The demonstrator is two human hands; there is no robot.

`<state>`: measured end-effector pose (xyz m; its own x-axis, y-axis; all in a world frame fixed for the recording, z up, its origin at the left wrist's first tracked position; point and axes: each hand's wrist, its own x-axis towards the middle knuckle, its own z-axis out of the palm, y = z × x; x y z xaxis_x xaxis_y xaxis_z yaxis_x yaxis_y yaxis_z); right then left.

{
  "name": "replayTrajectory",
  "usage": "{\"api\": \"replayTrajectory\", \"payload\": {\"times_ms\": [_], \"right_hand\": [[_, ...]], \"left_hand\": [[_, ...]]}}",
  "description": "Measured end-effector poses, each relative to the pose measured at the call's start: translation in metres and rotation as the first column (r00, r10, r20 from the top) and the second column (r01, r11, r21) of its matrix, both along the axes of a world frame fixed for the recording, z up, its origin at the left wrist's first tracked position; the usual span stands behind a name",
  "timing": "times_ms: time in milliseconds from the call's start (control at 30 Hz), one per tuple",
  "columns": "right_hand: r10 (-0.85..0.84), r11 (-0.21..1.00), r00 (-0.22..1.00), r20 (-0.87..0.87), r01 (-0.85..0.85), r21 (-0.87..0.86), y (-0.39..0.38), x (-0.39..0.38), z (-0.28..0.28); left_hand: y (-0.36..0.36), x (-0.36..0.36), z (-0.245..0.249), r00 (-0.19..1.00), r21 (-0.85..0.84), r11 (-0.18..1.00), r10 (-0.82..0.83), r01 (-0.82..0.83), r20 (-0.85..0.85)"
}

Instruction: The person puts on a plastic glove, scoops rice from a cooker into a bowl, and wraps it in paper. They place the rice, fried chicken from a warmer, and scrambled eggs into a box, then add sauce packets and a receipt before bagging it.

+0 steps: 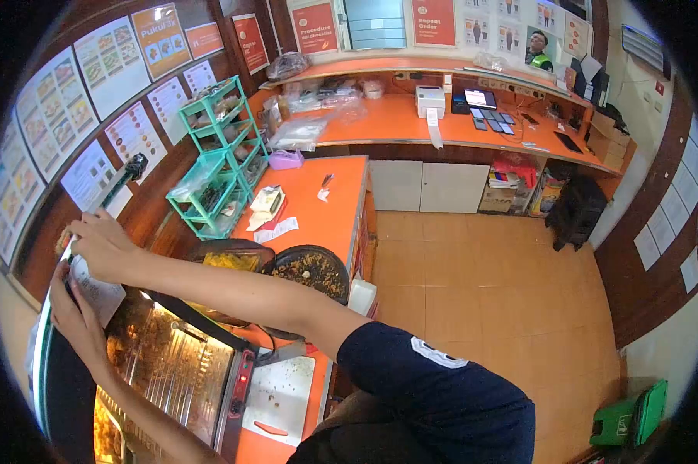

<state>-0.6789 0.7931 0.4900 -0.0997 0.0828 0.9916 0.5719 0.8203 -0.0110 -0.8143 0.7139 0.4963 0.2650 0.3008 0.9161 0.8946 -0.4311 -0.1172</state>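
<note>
I'd steady that printed paper (100, 289) at the top of the lit food warmer (239, 387) with the left hand (77, 319) and go gently with the right hand (103, 246), fingers curled just above it, though I can't tell if either hand's pinching anything.

A single head-worn camera looks forward and steeply down across the room, its wide, bowed view darkening at the corners. The wearer's dark sleeve (449, 394) is very near at the bottom; the left hand (78, 317) and right hand (105, 246) are close, at the left, above a lit cabinet (171, 363). An orange desk (399, 130) stands farthest, near the top.
</note>
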Motion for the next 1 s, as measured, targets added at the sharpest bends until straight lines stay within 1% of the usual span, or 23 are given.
{"api": "replayTrajectory", "payload": {"times_ms": [133, 200, 233, 267, 300, 333, 367, 400, 433, 467, 500, 533, 567, 633, 667, 733, 767, 800, 833, 867, 900, 933, 1000], "right_hand": [[-0.01, 0.996, 0.999, 0.05, 0.005, 0.087, -0.009, -0.01, 0.005], [-0.088, 0.979, 0.991, 0.099, 0.105, -0.172, -0.017, 0.004, 0.005], [-0.076, 0.949, 0.988, 0.134, 0.113, -0.294, -0.034, 0.008, 0.013], [0.03, 0.959, 0.997, 0.072, -0.009, -0.284, -0.046, 0.026, 0.01], [-0.031, 0.965, 0.998, 0.053, 0.043, -0.259, -0.063, 0.044, 0.006], [-0.111, 0.993, 0.994, -0.012, 0.111, 0.027, -0.029, 0.042, -0.019], [-0.035, 0.999, 0.999, 0.029, 0.036, -0.016, -0.042, 0.063, -0.014], [0.16, 0.981, 0.983, -0.086, -0.168, -0.101, -0.047, 0.076, -0.026], [0.134, 0.975, 0.975, -0.179, -0.161, -0.151, -0.06, 0.086, -0.029], [0.114, 0.866, 0.973, -0.2, -0.196, -0.459, -0.085, 0.098, -0.027], [0.239, 0.848, 0.924, -0.3, -0.349, -0.4, -0.087, 0.1, -0.037], [0.212, 0.821, 0.914, -0.346, -0.358, -0.444, -0.089, 0.103, -0.043], [0.134, 0.799, 0.977, -0.165, -0.205, -0.565, -0.091, 0.116, -0.046], [0.338, 0.76, 0.916, -0.218, -0.402, -0.511, -0.117, 0.105, -0.053], [0.324, 0.829, 0.937, -0.129, -0.347, -0.438, -0.132, 0.097, -0.053], [0.295, 0.879, 0.953, -0.071, -0.3, -0.37, -0.146, 0.092, -0.077], [0.274, 0.874, 0.957, -0.091, -0.288, -0.391, -0.142, 0.105, -0.095], [0.228, 0.828, 0.972, -0.051, -0.221, -0.516, -0.125, 0.135, -0.121], [0.206, 0.779, 0.976, -0.068, -0.206, -0.592, -0.119, 0.156, -0.139], [0.181, 0.724, 0.98, -0.08, -0.188, -0.663, -0.112, 0.176, -0.157], [0.18, 0.676, 0.971, -0.157, -0.238, -0.698, -0.115, 0.191, -0.167], [0.145, 0.678, 0.968, -0.205, -0.248, -0.692, -0.101, 0.215, -0.193], [0.076, 0.642, 0.956, -0.284, -0.265, -0.72, -0.087, 0.244, -0.232]], "left_hand": [[0.006, -0.003, -0.008, 0.981, 0.025, 0.982, 0.187, -0.186, -0.059], [0.002, -0.006, -0.01, 0.959, 0.044, 0.96, 0.279, -0.276, -0.059], [-0.003, -0.004, -0.008, 0.995, 0.015, 0.995, 0.103, -0.102, -0.013], [-0.008, 0.001, -0.009, 0.995, 0.06, 0.993, 0.1, -0.1, 0.003], [-0.015, 0.005, -0.009, 0.979, 0.026, 0.979, 0.203, -0.203, 0.013], [-0.021, 0.012, -0.003, 0.968, -0.043, 0.967, 0.251, -0.25, 0.005], [-0.019, 0.011, -0.003, 0.947, -0.138, 0.941, 0.318, -0.309, 0.048], [-0.03, 0.018, 0.003, 0.916, -0.112, 0.91, 0.4, -0.399, -0.018], [-0.017, 0.008, -0.013, 0.938, 0.107, 0.932, 0.346, -0.346, 0.026], [-0.026, 0.008, -0.011, 0.917, 0.097, 0.914, 0.398, -0.394, -0.016], [-0.035, 0.007, -0.01, 0.946, -0.061, 0.946, 0.321, -0.318, 0.045], [-0.035, 0.005, -0.01, 0.957, -0.072, 0.958, 0.281, -0.277, 0.066], [-0.034, 0.002, -0.013, 0.968, -0.083, 0.97, 0.236, -0.229, 0.088], [-0.041, -0.006, -0.021, 0.977, 0.152, 0.965, 0.205, -0.213, 0.063], [-0.05, -0.011, -0.022, 0.975, 0.222, 0.95, 0.205, -0.218, 0.08], [-0.084, -0.037, -0.031, 0.964, 0.308, 0.915, 0.232, -0.261, 0.128], [-0.104, -0.055, -0.037, 0.956, 0.33, 0.9, 0.244, -0.286, 0.164], [-0.126, -0.083, -0.045, 0.937, 0.35, 0.874, 0.277, -0.337, 0.212], [-0.151, -0.117, -0.057, 0.914, 0.333, 0.856, 0.329, -0.394, 0.235], [-0.179, -0.154, -0.074, 0.85, 0.348, 0.777, 0.454, -0.525, 0.268], [-0.208, -0.185, -0.092, 0.779, 0.376, 0.686, 0.502, -0.623, 0.375], [-0.227, -0.254, -0.129, 0.693, 0.37, 0.592, 0.539, -0.716, 0.479], [-0.298, -0.344, -0.183, 0.405, 0.175, 0.403, 0.604, -0.898, 0.686]]}}
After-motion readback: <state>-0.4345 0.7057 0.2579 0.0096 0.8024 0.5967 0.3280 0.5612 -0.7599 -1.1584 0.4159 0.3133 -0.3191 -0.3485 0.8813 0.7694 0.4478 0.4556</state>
